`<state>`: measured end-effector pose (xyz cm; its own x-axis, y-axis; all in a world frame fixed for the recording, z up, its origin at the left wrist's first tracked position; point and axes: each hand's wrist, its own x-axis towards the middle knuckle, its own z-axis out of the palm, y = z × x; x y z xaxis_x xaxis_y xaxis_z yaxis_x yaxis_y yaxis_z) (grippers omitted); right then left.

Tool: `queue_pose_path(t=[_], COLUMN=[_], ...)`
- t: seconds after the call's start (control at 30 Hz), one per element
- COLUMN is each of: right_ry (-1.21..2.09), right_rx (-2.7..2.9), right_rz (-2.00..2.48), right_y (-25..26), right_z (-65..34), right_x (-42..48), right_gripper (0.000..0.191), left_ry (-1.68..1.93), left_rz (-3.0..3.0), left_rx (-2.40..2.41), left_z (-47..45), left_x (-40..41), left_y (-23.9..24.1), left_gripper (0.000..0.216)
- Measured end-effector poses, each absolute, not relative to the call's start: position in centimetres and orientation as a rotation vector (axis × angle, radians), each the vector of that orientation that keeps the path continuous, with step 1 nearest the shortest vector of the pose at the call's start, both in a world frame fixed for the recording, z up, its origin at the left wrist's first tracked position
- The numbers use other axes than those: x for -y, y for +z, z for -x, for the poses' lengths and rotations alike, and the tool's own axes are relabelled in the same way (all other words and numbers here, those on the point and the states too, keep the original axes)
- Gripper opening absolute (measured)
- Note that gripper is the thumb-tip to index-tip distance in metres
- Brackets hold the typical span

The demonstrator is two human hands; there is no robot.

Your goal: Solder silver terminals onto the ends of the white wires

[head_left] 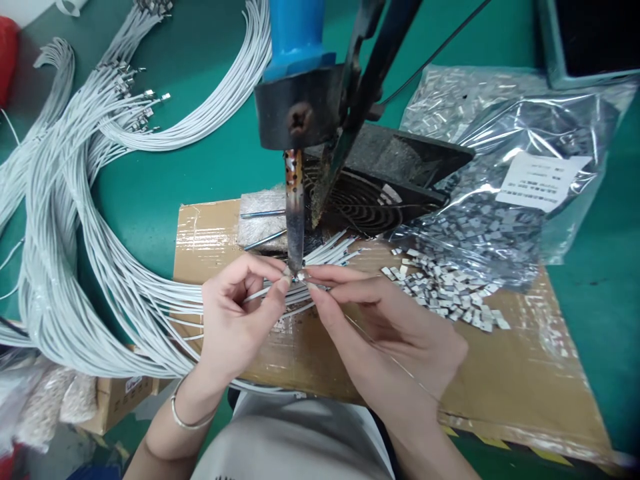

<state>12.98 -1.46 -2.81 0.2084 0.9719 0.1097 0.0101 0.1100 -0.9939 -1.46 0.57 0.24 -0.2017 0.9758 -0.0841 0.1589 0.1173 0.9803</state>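
Beneath the dark tip of a soldering iron, clamped pointing down on a stand, my two hands meet. My left hand pinches a white wire between thumb and forefinger, close to its end. Opposite it, my right hand is closed on a thin silvery solder wire, which trails back across the palm toward the wrist. A tiny metal piece sits between the fingertips at the iron's tip; which hand grips it I cannot tell. More white wires lie under and behind the fingers.
Bundled white wires fill the left side, some with metal ends. Loose metal pieces are spread on the cardboard at right, before plastic bags of them. A black fan stands behind the iron, beside a wrapped block.
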Motion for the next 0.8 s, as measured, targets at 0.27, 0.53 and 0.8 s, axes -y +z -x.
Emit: queue_pose_path(t=[0.27,0.53,0.8], right_ry=[0.946,0.952,0.918], right_rx=[1.115,1.107,1.15], right_rz=[1.202,1.181,1.132], right_y=[-3.01,-3.07,-3.4], right_z=[-12.96,-12.99,-13.09], right_x=[1.41,1.42,1.42], right_gripper=[0.018,0.02,0.024], left_ry=[1.18,1.18,1.194], left_rz=[-1.168,-1.178,-1.205], left_rx=[-1.523,-1.501,-1.471], left_z=[1.63,1.68,1.9], left_x=[-0.46,-0.36,-0.29], left_y=[0.12,0.11,0.09], left_gripper=[0.015,0.016,0.018])
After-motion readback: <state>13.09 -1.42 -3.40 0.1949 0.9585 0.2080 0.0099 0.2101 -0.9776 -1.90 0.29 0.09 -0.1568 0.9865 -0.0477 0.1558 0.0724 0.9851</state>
